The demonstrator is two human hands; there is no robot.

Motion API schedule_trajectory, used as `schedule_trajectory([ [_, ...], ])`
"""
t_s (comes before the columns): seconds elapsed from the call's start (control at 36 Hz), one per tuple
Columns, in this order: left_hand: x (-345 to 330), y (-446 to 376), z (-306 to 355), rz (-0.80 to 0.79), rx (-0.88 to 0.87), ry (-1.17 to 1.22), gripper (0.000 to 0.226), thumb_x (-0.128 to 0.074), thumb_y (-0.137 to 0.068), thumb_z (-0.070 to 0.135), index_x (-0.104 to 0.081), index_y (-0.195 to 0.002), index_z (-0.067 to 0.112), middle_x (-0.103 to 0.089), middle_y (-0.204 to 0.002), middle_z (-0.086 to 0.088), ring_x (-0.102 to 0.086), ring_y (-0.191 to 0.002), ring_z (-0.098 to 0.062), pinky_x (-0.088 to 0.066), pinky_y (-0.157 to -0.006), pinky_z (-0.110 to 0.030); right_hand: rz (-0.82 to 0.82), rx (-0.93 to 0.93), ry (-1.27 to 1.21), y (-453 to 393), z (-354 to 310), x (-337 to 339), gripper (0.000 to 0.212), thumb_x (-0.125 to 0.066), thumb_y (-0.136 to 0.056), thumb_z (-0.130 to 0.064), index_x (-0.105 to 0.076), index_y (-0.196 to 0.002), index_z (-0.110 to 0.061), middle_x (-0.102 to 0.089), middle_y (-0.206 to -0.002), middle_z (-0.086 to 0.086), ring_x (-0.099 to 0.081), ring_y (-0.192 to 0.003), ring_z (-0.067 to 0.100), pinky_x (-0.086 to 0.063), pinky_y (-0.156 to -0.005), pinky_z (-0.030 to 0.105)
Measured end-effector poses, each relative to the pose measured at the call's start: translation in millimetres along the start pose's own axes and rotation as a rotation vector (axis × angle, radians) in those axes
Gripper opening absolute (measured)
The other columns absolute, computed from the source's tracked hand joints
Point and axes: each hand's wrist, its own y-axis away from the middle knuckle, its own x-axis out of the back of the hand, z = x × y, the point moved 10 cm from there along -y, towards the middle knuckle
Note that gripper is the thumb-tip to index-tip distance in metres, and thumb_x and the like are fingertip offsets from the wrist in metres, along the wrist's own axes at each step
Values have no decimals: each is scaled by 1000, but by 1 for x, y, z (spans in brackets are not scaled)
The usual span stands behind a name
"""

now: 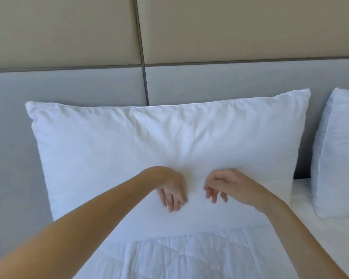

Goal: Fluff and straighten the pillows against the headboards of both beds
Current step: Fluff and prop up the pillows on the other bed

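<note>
Both hands, left [172,191] and right [220,186], loose-fingered and holding nothing, pat the pillow [149,150]; next probably squaring it against the headboard [69,85].

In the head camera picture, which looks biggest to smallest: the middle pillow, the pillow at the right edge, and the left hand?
1. Middle pillow, by far the largest.
2. Right-edge pillow; it is cut off by the frame, so its full size is unsure.
3. Left hand, smallest, though nearest the camera.

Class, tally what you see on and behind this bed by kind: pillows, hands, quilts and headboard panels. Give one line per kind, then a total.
Pillows: 2, the big pillow and the side pillow
Hands: 2, left hand and right hand
Quilts: 1, the quilt
Headboard panels: 4, beige; grey
Total: 9
</note>
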Motion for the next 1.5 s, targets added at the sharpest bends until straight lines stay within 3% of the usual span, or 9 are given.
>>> schedule_trajectory([
  [0.08,-32,-10,-26,-215,111,-2,44,-50,-102,24,-47,-143,8,-57,-141,-18,-55,-131,-29,-45,-110,-42,-643,-329,189,-27,10,-80,31,-59,-96,-37,-65,-119,-18,-69,-123,5,-70,-107,23,-55,-86,40],
  [0.19,-28,-9,-63,-302,196,-37,49,-46,-103,30,-34,-150,33,-49,-151,-6,-47,-138,-22,-37,-115,-47,-793,-705,321,-49,39,-70,41,-65,-93,-34,-56,-133,-34,-54,-145,-5,-56,-129,28,-41,-97,72],
  [0.5,43,23,-121,-131,125,166,57,-51,-101,33,-26,-150,48,-36,-157,16,-40,-141,-7,-34,-115,-27,-743,-930,411,-49,61,46,62,-85,-65,-42,-63,-122,-51,-64,-134,-15,-66,-117,10,-40,-95,75],
  [0.78,52,85,-235,16,256,126,43,-60,-95,34,-50,-134,51,-59,-129,29,-56,-125,0,-47,-103,-31,-519,-919,416,-21,79,68,68,-88,-57,-47,-67,-122,-42,-70,-126,-9,-69,-111,13,-59,-73,44],
  [0.97,14,69,-125,-189,216,-141,38,-49,-97,53,-55,-111,18,-69,-127,-7,-66,-119,-24,-53,-80,-29,-769,-735,453,-47,41,-57,41,-60,-96,-25,-56,-127,-51,-65,-117,-18,-63,-111,14,-52,-72,38],
  [1.08,18,40,-56,-79,6,69,51,-57,-94,45,-46,-141,30,-57,-143,4,-57,-128,-17,-51,-99,-40,-704,-770,421,-74,33,-69,43,-67,-91,-30,-55,-132,-38,-62,-133,-1,-59,-123,22,-54,-83,60],
  [1.19,44,40,-96,26,51,361,42,-44,-103,31,-42,-145,40,-52,-148,10,-52,-132,-15,-41,-111,-44,-554,-866,378,-67,58,-12,37,-70,-91,-25,-62,-126,-16,-69,-125,10,-72,-104,23,-59,-48,33],
  [1.31,54,58,-149,-65,76,429,45,-57,-98,30,-46,-137,49,-54,-141,22,-52,-129,-6,-41,-107,-38,-212,-822,390,-50,98,74,35,-83,-74,-22,-75,-104,-5,-79,-94,9,-77,-84,23,-60,-56,27],
  [1.5,76,111,-252,55,322,282,43,-71,-83,32,-60,-119,52,-66,-121,30,-63,-114,2,-42,-110,-43,-147,-741,317,-14,119,117,36,-88,-71,-30,-78,-98,-9,-78,-104,8,-74,-99,26,-57,-90,28],
])
